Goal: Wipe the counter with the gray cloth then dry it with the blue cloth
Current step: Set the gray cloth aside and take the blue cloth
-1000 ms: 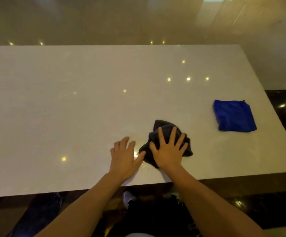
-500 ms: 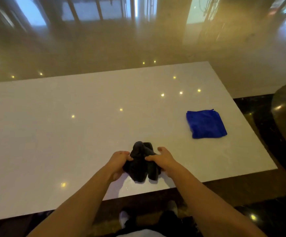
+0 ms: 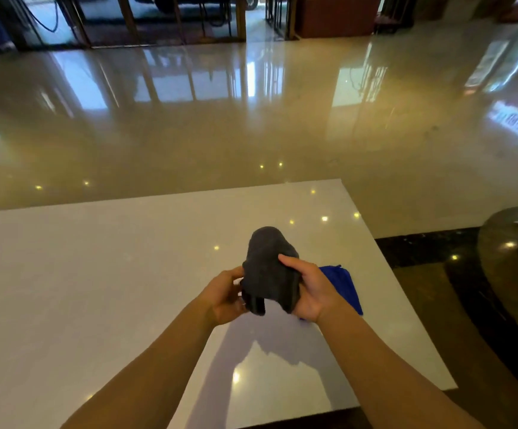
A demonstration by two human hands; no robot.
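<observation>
The gray cloth [image 3: 270,270] is bunched up and held in the air above the white counter [image 3: 96,289]. My left hand [image 3: 225,297] grips its left side and my right hand [image 3: 311,289] grips its right side. The blue cloth [image 3: 345,286] lies flat on the counter toward the right edge, partly hidden behind my right hand and wrist. The shadow of my hands and the gray cloth falls on the counter below them.
A glossy tiled floor [image 3: 251,119] stretches beyond the counter's far edge. A rounded dark metallic object [image 3: 514,258] stands off the counter's right side. The counter's near edge runs under my forearms.
Both hands gathered the gray cloth off the counter and raised it into the air. The view tilted up, so the blue cloth now sits behind my right hand.
</observation>
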